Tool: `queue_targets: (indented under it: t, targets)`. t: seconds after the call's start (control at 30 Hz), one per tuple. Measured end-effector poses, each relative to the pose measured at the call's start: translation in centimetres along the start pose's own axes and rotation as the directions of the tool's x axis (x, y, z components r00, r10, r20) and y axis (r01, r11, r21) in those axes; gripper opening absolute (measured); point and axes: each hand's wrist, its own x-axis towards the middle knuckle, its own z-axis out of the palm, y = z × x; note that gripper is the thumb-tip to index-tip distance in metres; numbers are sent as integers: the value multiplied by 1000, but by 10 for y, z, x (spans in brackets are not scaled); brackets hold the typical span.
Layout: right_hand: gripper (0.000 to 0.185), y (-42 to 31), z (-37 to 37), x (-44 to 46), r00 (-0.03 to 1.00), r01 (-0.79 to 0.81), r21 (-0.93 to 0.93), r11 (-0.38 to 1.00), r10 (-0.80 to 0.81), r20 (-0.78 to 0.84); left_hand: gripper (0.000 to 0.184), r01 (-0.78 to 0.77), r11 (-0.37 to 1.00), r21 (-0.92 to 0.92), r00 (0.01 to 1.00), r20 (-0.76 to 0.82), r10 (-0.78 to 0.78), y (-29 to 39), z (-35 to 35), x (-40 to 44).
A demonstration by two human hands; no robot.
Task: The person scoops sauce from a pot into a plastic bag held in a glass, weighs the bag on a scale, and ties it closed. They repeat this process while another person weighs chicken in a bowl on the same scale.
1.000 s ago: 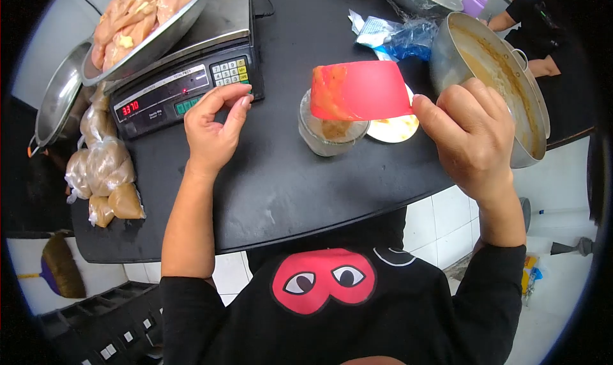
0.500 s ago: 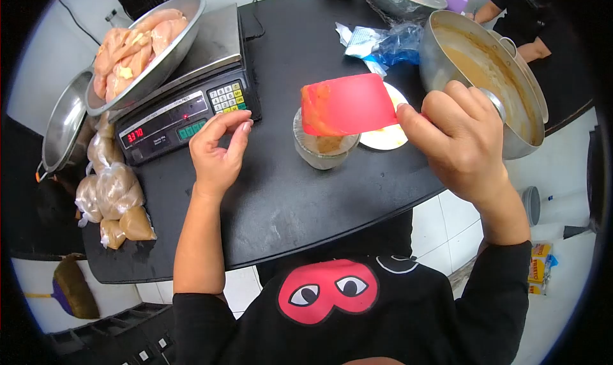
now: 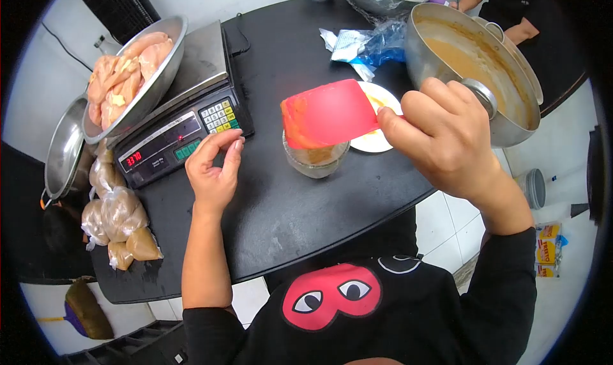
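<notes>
My right hand [image 3: 444, 132] is closed around a red spatula [image 3: 329, 114], its broad flat blade smeared with orange on the left part. The blade hovers over a glass jar [image 3: 316, 162] with brown powder-like contents, partly hiding its mouth. My left hand [image 3: 214, 167] is empty, fingers loosely curled and thumb apart, near the front of the digital scale [image 3: 179, 138]. On the scale, a tilted metal bowl [image 3: 172, 71] holds raw chicken pieces [image 3: 124, 77]. Behind the jar lies a white plate [image 3: 377, 143] with yellowish residue.
At right stands a large pot [image 3: 418, 58] with tan batter. A blue-and-white plastic package [image 3: 364, 49] lies behind the plate. Tied bags of brown powder [image 3: 121, 215] sit at the left table edge, beside a metal pan [image 3: 64, 148]. Another person's arm [image 3: 520, 31] shows top right.
The camera view has shifted slightly, moving the table items a little left in the picture. My right hand still holds the spatula above the jar; my left hand stays empty.
</notes>
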Motion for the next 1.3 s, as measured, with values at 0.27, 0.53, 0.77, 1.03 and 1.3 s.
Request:
queue_targets:
  t: [0.27, 0.53, 0.77, 1.03, 1.3]
  targets:
    - [19, 5, -7, 7, 998, 48, -13, 999, -47, 36, 14, 11, 1000, -10, 1000, -16, -12, 1, 2, 1]
    - [20, 4, -8, 10, 996, 67, -9, 998, -66, 60, 14, 19, 999, -30, 1000, -19, -20, 3, 2, 1]
    - [19, 8, 0, 6, 1000, -18, 59, 998, 17, 13, 14, 5, 1000, 4, 1000, 1, -5, 6, 2, 2]
    - [18, 8, -3, 7, 998, -60, 66, 996, 57, 40, 13, 32, 999, 35, 998, 44, -34, 6, 2, 0]
    - [18, 2, 0, 5, 999, -2, 21, 1000, 1, 33, 14, 17, 1000, 18, 1000, 22, -18, 6, 4, 1]
